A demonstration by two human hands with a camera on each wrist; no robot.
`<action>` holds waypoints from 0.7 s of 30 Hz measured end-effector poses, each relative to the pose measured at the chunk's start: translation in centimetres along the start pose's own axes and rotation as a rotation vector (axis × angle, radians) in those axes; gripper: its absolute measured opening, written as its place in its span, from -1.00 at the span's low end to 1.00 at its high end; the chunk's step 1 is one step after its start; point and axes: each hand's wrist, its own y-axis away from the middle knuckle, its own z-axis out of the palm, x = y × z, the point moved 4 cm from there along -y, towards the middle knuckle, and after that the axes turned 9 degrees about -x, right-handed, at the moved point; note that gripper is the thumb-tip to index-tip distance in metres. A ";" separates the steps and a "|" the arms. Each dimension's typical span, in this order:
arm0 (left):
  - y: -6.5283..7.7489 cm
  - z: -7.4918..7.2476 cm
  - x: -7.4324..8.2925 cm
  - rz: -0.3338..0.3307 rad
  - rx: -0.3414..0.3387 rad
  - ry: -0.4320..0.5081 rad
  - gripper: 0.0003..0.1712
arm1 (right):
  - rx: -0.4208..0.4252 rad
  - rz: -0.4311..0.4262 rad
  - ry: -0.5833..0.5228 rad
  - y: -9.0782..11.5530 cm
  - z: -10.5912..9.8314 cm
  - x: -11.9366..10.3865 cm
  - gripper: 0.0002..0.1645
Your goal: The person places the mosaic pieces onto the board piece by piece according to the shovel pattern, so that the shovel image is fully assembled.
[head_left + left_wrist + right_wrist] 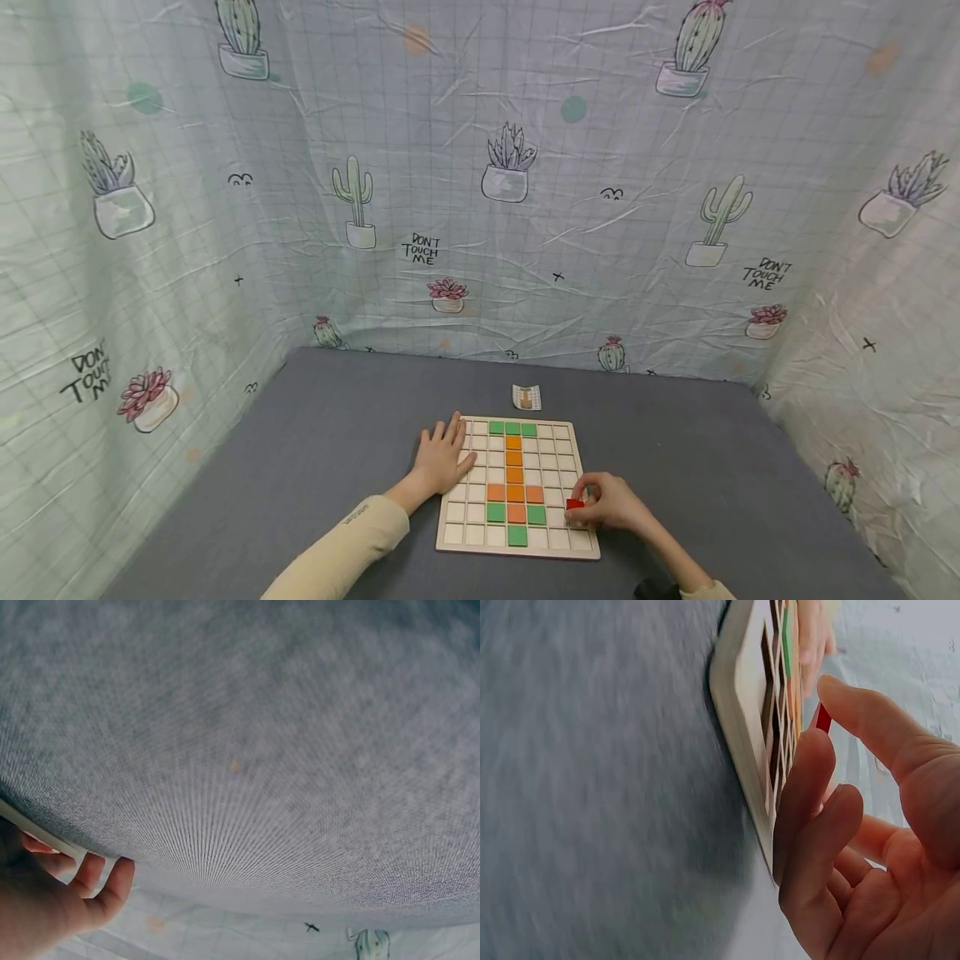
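A square wooden board (455,536) with a grid of recesses lies on the grey table. Green tiles (517,536), orange tiles (513,458) and salmon tiles (534,494) sit in its middle columns. My left hand (441,458) rests on the board's left edge, fingers spread; in the left wrist view its fingers (116,889) lie along that edge. Between thumb and fingertips my right hand (611,502) pinches a red square tile (573,504) over the board's right side. The right wrist view shows this red tile (823,718) edge-on.
Behind the board lies a small card (527,397) printed with a coloured grid pattern. Grey cloth (360,417) covers the table. A hanging curtain (465,217) with cactus drawings encloses the back and both sides.
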 end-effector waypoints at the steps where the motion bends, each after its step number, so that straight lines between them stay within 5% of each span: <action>1: 0.0 0.0 0.0 0.000 0.000 -0.004 -0.28 | -0.005 0.000 0.000 -0.1 0.2 -0.1 -0.63; 21: -0.1 0.2 0.0 -0.003 -0.009 -0.021 -0.27 | -0.110 -0.060 -0.035 -0.6 3.4 -2.4 -0.68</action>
